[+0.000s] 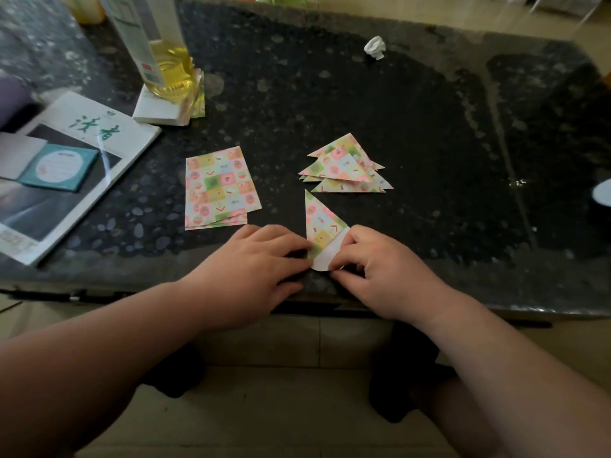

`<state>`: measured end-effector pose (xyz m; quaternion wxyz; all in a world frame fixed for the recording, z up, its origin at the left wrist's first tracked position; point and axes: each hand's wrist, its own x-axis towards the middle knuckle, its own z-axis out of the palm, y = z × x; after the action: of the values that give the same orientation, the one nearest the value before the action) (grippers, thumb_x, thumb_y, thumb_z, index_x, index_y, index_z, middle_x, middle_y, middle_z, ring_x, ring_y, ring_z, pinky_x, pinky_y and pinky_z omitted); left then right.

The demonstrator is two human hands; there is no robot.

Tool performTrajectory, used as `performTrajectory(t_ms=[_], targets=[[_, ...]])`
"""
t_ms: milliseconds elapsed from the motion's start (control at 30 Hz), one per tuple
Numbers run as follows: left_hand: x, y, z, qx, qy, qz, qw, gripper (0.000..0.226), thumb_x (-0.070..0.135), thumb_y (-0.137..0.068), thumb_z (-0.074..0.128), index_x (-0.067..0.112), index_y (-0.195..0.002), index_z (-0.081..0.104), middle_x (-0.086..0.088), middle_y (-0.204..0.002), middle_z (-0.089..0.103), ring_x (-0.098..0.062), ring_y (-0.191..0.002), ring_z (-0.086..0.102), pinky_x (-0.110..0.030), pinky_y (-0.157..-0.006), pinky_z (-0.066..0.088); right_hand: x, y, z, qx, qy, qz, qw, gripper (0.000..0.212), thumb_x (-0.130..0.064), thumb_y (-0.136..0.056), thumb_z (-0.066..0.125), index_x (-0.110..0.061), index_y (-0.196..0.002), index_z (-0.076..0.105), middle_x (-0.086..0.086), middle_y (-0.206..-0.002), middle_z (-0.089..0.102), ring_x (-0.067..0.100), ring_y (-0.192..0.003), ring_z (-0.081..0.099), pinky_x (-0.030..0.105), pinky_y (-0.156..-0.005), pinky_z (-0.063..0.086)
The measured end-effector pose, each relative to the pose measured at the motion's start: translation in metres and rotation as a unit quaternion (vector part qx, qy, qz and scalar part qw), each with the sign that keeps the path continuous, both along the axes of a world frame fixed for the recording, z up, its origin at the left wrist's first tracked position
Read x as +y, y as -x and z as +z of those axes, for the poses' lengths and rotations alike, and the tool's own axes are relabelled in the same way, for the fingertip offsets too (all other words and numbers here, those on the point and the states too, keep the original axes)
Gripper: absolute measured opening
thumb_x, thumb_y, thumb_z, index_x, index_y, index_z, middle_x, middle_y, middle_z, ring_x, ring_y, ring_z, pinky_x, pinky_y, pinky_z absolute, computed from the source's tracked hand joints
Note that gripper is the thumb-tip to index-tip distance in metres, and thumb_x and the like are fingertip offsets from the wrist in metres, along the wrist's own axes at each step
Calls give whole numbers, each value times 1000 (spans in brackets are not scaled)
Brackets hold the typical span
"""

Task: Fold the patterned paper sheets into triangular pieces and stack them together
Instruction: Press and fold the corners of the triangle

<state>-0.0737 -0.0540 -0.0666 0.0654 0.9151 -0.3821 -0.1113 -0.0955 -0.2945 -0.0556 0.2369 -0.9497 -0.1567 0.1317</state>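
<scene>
- Head view looks down on my 2 bare hands, working at the near edge of a dark speckled table (429, 143).
- Between them lies the half-folded sheet (319, 223). Its patterned flap forms a narrow triangle pointing away from me, and the white underside shows at the near end.
- My left hand (261, 269) lies palm down with the fingers loosely extended. Their tips rest against the sheet's near left edge, and it grips nothing.
- My right hand (380, 269) pinches the white near corner of that sheet between thumb and forefinger. The other fingers are curled in behind.
- Just beyond the sheet's tip and a little to the right sits the pile of folded triangles (344, 166). Several pieces overlap loosely there, with their edges fanned out rather than squared.
- Left of the sheet, and apart from it, is the stack of flat sheets (218, 190). It lies pattern side up, with a few layers showing at its near edge.
- At the far left a magazine (99, 133) with green characters on its cover lies on the table, and a teal booklet (59, 166) rests on top of it.
- Behind the flat stack, a bottle (158, 44) of yellow liquid stands on a white block (158, 109). More patterned paper peeks out at the block's right side.
- Well away on the far side of the table lies 1 crumpled white scrap (375, 47).
</scene>
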Motion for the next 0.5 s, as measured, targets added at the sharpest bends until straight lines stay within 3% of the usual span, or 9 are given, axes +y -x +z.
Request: performTrajectory(t_ms=[133, 300, 400, 500], targets=[[6, 3, 0, 20, -44, -19, 999, 62, 63, -97, 27, 39, -149, 50, 18, -161, 37, -13, -150, 29, -35, -117, 26, 1, -2, 0, 31, -12, -38, 999, 9, -33, -93, 73, -30, -100, 79, -17, -96, 53, 4, -88, 53, 25, -74, 47], [8, -5, 5, 54, -42, -36, 997, 65, 69, -94, 17, 51, -155, 28, 26, -166, 13, -5, -156, 7, -29, -118, 4, 6, -5, 0, 48, -39, -109, 992, 5, -33, -93, 74, -29, -92, 77, -16, -93, 58, 2, -87, 56, 21, -74, 46], [6, -4, 7, 76, -78, -46, 993, 63, 65, -101, 31, 51, -159, 8, 28, -166, -9, -3, -154, -14, -29, -121, -8, 10, -5, 0, 60, -39, -138, 988, 7, -34, -93, 73, -32, -87, 74, -16, -91, 59, 2, -85, 56, 16, -69, 41], [7, -1, 6, 84, -91, -54, 991, 73, 64, -101, 36, 46, -161, -2, 26, -165, -17, -3, -151, -25, -31, -122, -16, 15, -6, 1, 66, -42, -173, 982, 15, -33, -93, 74, -35, -79, 69, -15, -90, 60, 2, -81, 57, 12, -63, 37]])
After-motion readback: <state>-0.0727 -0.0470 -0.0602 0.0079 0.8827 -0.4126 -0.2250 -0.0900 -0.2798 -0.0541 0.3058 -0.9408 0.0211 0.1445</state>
